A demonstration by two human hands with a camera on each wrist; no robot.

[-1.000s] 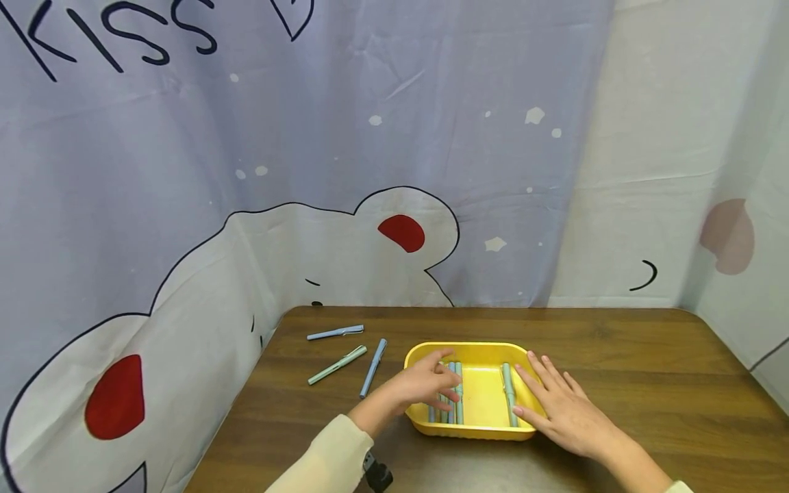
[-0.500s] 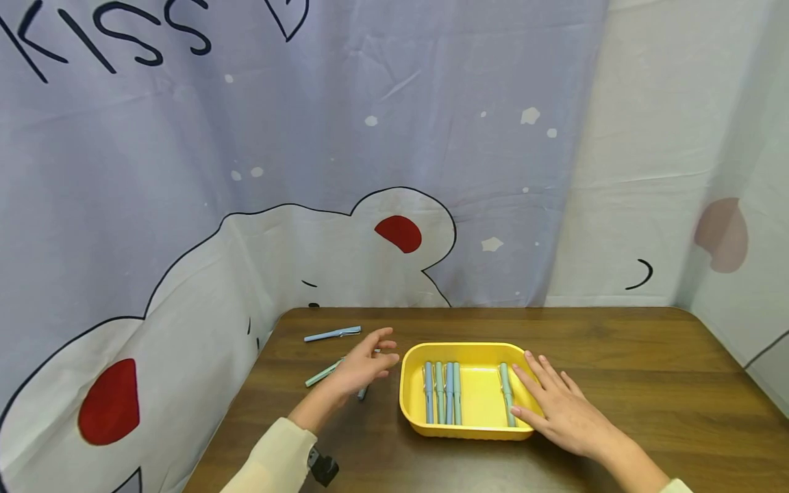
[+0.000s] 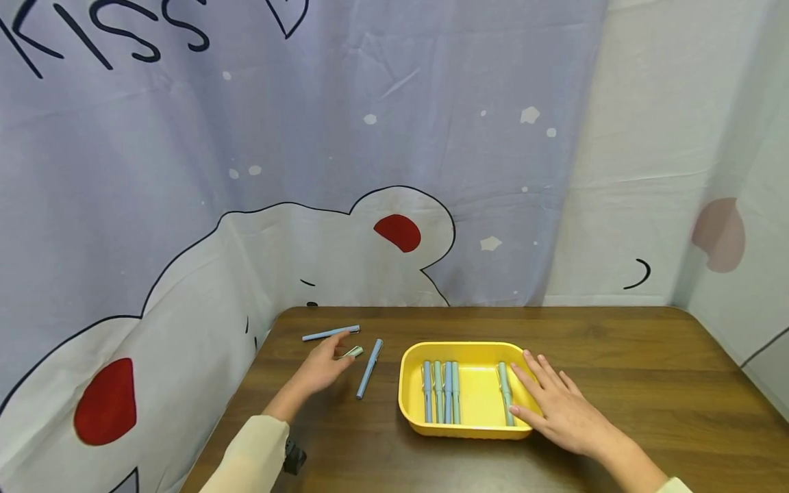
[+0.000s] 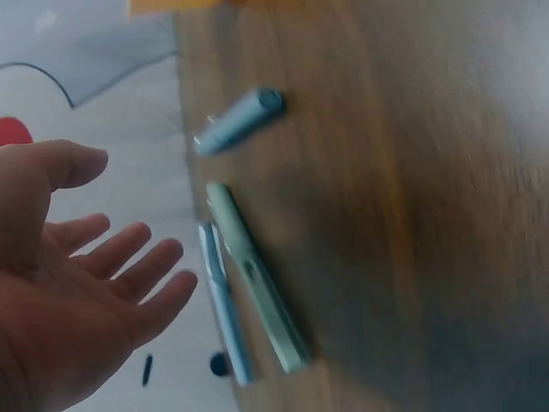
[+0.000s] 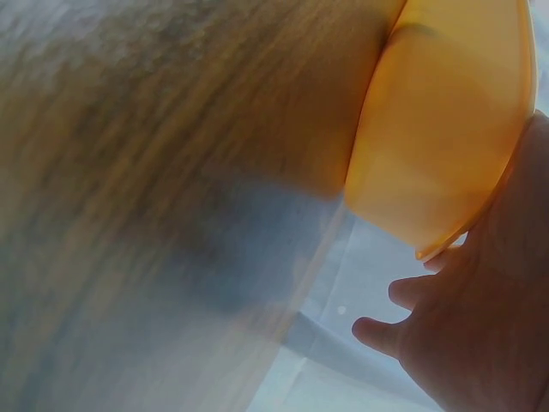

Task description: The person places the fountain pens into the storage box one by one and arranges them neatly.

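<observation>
My left hand [image 3: 322, 365] hovers over the pens on the left of the table, fingers spread and holding nothing. Beneath it in the head view is a pale green pen [image 3: 353, 352], mostly covered by the hand; the left wrist view shows the whole green pen [image 4: 257, 279] beside a blue pen [image 4: 225, 305]. Another blue pen [image 3: 370, 370] lies just right of the hand. My right hand [image 3: 564, 414] rests with extended fingers on the right rim of a yellow tray [image 3: 465, 433]. Inside, several blue and green pens line the left side, and one green pen [image 3: 505, 394] lies at the right.
The wooden table [image 3: 647, 370] reaches back to a printed curtain [image 3: 493, 171]. Between the tray's two pen groups its floor [image 3: 481, 394] shows. A dark wrist camera [image 3: 294, 457] sits under the left cuff.
My left hand has moved left from above the tray, across the table, to over the green pen. My right hand has stayed on the tray rim.
</observation>
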